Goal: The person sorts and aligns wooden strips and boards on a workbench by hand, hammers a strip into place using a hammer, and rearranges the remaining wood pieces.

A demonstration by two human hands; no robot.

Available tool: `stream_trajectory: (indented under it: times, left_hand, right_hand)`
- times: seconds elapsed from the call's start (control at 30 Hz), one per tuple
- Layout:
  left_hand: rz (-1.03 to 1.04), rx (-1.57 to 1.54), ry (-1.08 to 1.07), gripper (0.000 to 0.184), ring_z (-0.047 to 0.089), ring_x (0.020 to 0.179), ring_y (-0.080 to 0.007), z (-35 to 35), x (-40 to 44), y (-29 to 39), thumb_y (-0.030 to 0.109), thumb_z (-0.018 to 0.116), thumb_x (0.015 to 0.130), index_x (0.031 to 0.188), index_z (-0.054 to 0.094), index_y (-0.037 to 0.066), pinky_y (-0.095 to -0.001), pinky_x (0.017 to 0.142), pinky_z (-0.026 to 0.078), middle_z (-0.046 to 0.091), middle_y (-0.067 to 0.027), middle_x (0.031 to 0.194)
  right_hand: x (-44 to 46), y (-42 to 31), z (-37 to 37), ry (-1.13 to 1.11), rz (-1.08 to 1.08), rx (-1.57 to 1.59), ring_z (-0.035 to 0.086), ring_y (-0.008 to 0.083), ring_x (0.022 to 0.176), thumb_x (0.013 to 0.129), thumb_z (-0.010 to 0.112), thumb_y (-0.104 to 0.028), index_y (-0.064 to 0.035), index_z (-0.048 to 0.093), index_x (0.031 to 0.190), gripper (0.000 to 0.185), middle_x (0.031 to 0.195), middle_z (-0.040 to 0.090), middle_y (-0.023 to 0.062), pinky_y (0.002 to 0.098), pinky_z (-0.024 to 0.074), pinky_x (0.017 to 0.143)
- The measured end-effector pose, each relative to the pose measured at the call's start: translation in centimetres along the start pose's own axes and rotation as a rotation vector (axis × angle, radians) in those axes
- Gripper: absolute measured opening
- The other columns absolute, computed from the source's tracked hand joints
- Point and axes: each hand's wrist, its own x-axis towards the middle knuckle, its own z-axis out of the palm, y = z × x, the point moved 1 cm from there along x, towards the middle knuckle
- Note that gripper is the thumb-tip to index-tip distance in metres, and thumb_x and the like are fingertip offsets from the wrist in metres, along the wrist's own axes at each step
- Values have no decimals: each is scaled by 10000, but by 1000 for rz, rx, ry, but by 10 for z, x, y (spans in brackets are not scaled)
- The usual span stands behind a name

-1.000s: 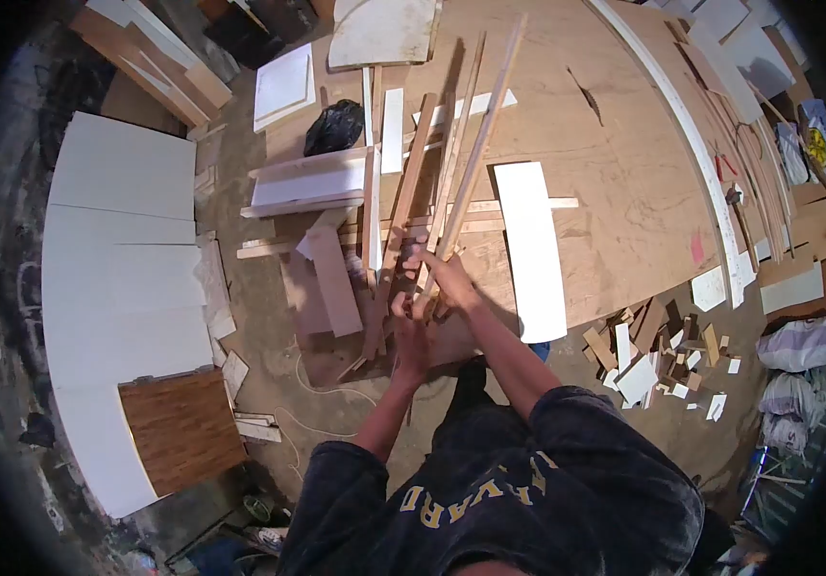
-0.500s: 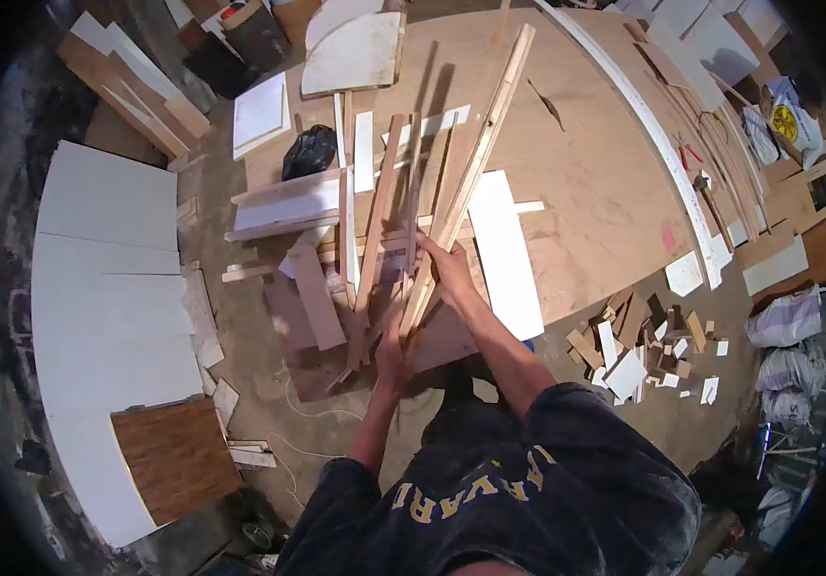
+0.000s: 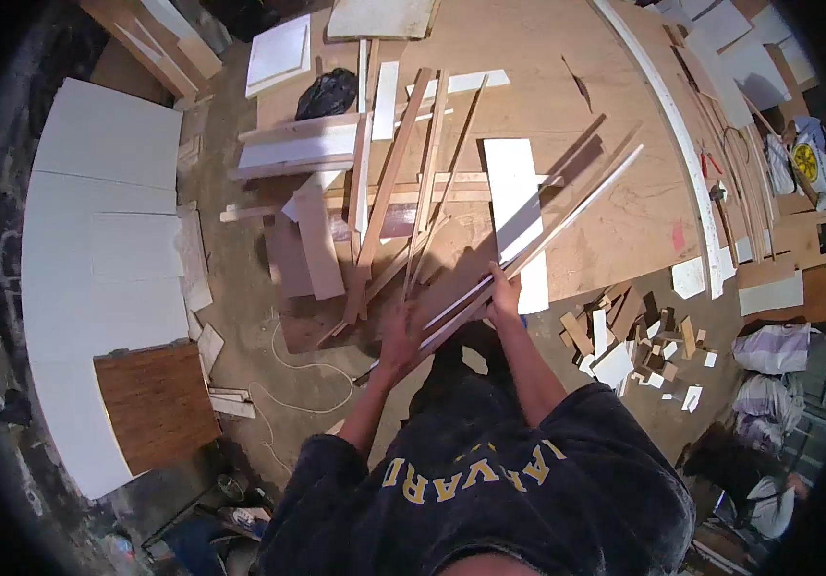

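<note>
over the near edge of the brown plywood tabletop (image 3: pixel 624 226), the long thin white-and-brown strips (image 3: pixel 552 232) have swung rightward, now slanting past the white rectangular board (image 3: pixel 512 182); right hand (image 3: pixel 503 296) fingers grip them, left hand (image 3: pixel 399 341) fingers: can't tell.

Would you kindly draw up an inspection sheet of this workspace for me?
Surface: large brown board, bare in parts, with a pinkish mark at the right.
Job's things: long white-edged strips, held slantwise; more loose wood and a white panel lie on the board.
Clutter: a heap of offcuts on the floor beside the board.
Grip: right hand closed around the strips; left hand at their near end, too blurred to judge closure.
Cables: thin pale cord curling loosely across the floor; no plug seen.
Surroundings: large white sheets at left, sacks at right.
</note>
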Motion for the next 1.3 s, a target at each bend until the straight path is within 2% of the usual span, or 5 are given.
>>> stream_trajectory:
  times: [0.17,0.37,0.57,0.77,1.3]
  left_hand:
    - [-111,268,270,617,555,1179,-466,2,64,9,225,685,918,1427,428,-12,-536,990,463,568,-323,1226]
    - [-228,275,97,563,655,998,-442,10,99,-17,86,577,899,1421,415,-47,-490,877,541,628,-303,1131]
    - [-235,-465,-2,323,610,891,-115,-36,86,-43,108,627,937,1256,624,57,-288,715,507,657,-29,1021]
    - [-191,-643,19,288,534,702,-72,-87,93,0,114,608,975,1247,621,20,-243,627,430,601,11,858]
    - [26,-657,498,295,395,593,-1,-272,105,80,164,605,1042,1319,640,67,-208,500,294,524,90,771]
  right_hand:
    - [14,30,-5,90,14,-96,644,296,1065,961,707,-119,12,461,1357,485,1243,602,176,439,562,891]
    - [52,70,-3,174,-93,-308,651,249,895,861,800,-127,44,483,1233,518,1028,645,148,399,549,786]
    - [27,33,18,-4,-114,-377,647,192,823,814,830,-98,26,531,1135,456,1010,648,131,336,543,687]
    - [-1,11,53,-38,-191,185,639,176,811,885,723,-2,-14,517,1218,392,928,637,67,337,541,716]
    - [77,41,121,-333,-141,-174,618,165,806,891,774,-99,-22,529,1180,387,941,635,71,325,516,697]
